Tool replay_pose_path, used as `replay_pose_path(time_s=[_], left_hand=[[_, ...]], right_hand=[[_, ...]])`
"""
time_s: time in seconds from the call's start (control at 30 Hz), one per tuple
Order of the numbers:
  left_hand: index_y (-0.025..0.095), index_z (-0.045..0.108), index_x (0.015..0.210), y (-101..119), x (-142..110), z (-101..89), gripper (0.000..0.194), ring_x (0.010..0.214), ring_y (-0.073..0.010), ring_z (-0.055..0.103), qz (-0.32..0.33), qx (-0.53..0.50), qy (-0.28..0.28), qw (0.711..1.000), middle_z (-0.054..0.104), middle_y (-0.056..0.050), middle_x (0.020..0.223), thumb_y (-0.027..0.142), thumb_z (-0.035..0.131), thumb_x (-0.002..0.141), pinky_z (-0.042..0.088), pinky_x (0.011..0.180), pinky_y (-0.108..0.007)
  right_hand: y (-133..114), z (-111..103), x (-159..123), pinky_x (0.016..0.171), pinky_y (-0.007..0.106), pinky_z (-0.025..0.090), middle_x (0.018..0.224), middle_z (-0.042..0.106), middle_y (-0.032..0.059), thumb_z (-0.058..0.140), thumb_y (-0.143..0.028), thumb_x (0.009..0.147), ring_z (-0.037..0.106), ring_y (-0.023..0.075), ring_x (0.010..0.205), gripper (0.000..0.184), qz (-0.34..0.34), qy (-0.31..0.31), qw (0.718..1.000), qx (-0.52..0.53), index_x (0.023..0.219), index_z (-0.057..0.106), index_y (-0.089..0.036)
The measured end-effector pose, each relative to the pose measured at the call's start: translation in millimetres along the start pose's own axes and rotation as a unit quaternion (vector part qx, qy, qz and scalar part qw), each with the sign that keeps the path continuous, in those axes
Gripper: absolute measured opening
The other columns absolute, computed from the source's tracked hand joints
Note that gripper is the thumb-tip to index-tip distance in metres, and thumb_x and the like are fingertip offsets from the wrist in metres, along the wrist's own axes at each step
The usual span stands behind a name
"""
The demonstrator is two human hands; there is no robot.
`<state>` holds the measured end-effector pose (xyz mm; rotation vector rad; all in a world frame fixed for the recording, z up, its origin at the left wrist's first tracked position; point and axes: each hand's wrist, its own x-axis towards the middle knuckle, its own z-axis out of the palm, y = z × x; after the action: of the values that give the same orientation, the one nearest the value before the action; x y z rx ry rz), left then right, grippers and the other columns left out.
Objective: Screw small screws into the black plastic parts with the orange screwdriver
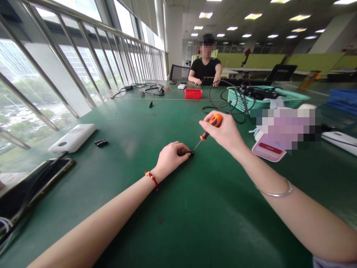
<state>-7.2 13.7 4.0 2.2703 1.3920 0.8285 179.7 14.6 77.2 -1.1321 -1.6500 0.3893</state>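
Note:
My right hand is closed round the orange and black handle of a screwdriver. Its thin metal shaft slants down to the left, and the tip meets a small black part on the green table. My left hand pinches that part between thumb and fingers, low against the tabletop. The fingers hide most of the part, so its exact kind cannot be made out.
Left are a white power bank, a small black piece and a dark phone. Ahead stands a red tray; a teal basket with cables is at right, near a pink phone. A person sits opposite.

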Motion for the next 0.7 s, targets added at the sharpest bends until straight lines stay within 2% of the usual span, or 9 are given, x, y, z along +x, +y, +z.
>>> replay_pose_path(time_s=[0.1, 0.2, 0.3, 0.37, 0.5, 0.57, 0.63, 0.7], left_hand=[[0.022, 0.072, 0.084, -0.4, -0.1, 0.1, 0.016, 0.069, -0.0137, 0.056, 0.0, -0.001, 0.001, 1.0, 0.063, -0.001, 0.08, 0.032, 0.062, 0.077, 0.045, 0.065, -0.025], [0.022, 0.072, 0.084, -0.6, 0.2, 0.3, 0.015, 0.069, -0.0135, 0.056, 0.004, -0.006, 0.001, 1.0, 0.062, 0.0, 0.079, 0.032, 0.063, 0.077, 0.045, 0.067, -0.025], [0.022, 0.072, 0.085, -0.5, 0.4, 0.2, 0.015, 0.07, -0.0136, 0.056, 0.005, -0.008, 0.001, 1.0, 0.062, 0.0, 0.08, 0.031, 0.063, 0.077, 0.045, 0.067, -0.025], [0.022, 0.072, 0.084, -0.2, 0.3, 0.0, 0.015, 0.07, -0.0136, 0.056, 0.003, -0.009, 0.0, 1.0, 0.063, 0.0, 0.08, 0.031, 0.063, 0.077, 0.045, 0.067, -0.025], [0.022, 0.072, 0.084, 0.0, 0.3, -0.3, 0.015, 0.069, -0.0135, 0.056, -0.001, -0.009, -0.001, 1.0, 0.063, -0.001, 0.08, 0.031, 0.063, 0.077, 0.045, 0.066, -0.025], [0.022, 0.073, 0.084, -0.5, 0.6, -0.3, 0.015, 0.069, -0.0134, 0.056, -0.002, -0.007, -0.002, 1.0, 0.063, -0.001, 0.081, 0.03, 0.063, 0.077, 0.045, 0.066, -0.025], [0.022, 0.073, 0.085, -1.0, 1.1, -0.5, 0.015, 0.069, -0.0133, 0.056, 0.002, -0.006, -0.001, 1.0, 0.064, -0.001, 0.081, 0.03, 0.063, 0.077, 0.045, 0.066, -0.025], [0.022, 0.073, 0.085, -1.3, 1.4, -0.8, 0.015, 0.07, -0.0134, 0.056, 0.006, -0.005, 0.0, 1.0, 0.064, -0.001, 0.081, 0.029, 0.063, 0.077, 0.045, 0.066, -0.025]], right_hand=[[1.4, 0.1, 0.4, 0.053, 0.025, 0.036, 0.062, 0.046, -0.0052, 0.063, -0.021, 0.066, 0.043, 0.0099, 0.055, 0.016, -0.012, -0.037, 0.998, 0.054, 0.074, 0.049, -0.021], [5.0, 2.6, 0.0, 0.054, 0.026, 0.037, 0.064, 0.048, -0.0041, 0.065, -0.029, 0.068, 0.045, 0.011, 0.057, 0.02, -0.007, -0.072, 0.995, 0.073, 0.074, 0.048, -0.022], [5.1, 5.3, -2.6, 0.053, 0.026, 0.035, 0.058, 0.048, -0.0032, 0.069, -0.042, 0.068, 0.046, 0.0114, 0.054, 0.029, 0.013, -0.03, 0.999, 0.013, 0.066, 0.05, -0.021], [3.0, 5.7, -4.0, 0.052, 0.026, 0.034, 0.054, 0.047, -0.0032, 0.068, -0.044, 0.07, 0.044, 0.0111, 0.052, 0.031, 0.013, -0.007, 1.0, -0.017, 0.061, 0.05, -0.02], [1.1, 3.5, -3.0, 0.05, 0.024, 0.033, 0.058, 0.045, -0.0056, 0.065, -0.026, 0.066, 0.042, 0.0091, 0.051, 0.015, 0.002, -0.019, 0.999, 0.029, 0.069, 0.051, -0.02], [2.9, 2.5, -1.7, 0.05, 0.023, 0.033, 0.063, 0.044, -0.0066, 0.062, -0.017, 0.061, 0.041, 0.0085, 0.052, 0.021, -0.008, -0.039, 0.997, 0.068, 0.076, 0.049, -0.021], [5.1, 2.5, -1.2, 0.05, 0.023, 0.033, 0.064, 0.044, -0.0067, 0.062, -0.017, 0.06, 0.041, 0.0087, 0.053, 0.025, -0.014, -0.054, 0.995, 0.087, 0.08, 0.048, -0.022], [6.3, 3.5, -2.2, 0.05, 0.024, 0.033, 0.061, 0.043, -0.0071, 0.065, -0.022, 0.062, 0.04, 0.0089, 0.052, 0.024, -0.004, -0.047, 0.997, 0.06, 0.078, 0.048, -0.022]])
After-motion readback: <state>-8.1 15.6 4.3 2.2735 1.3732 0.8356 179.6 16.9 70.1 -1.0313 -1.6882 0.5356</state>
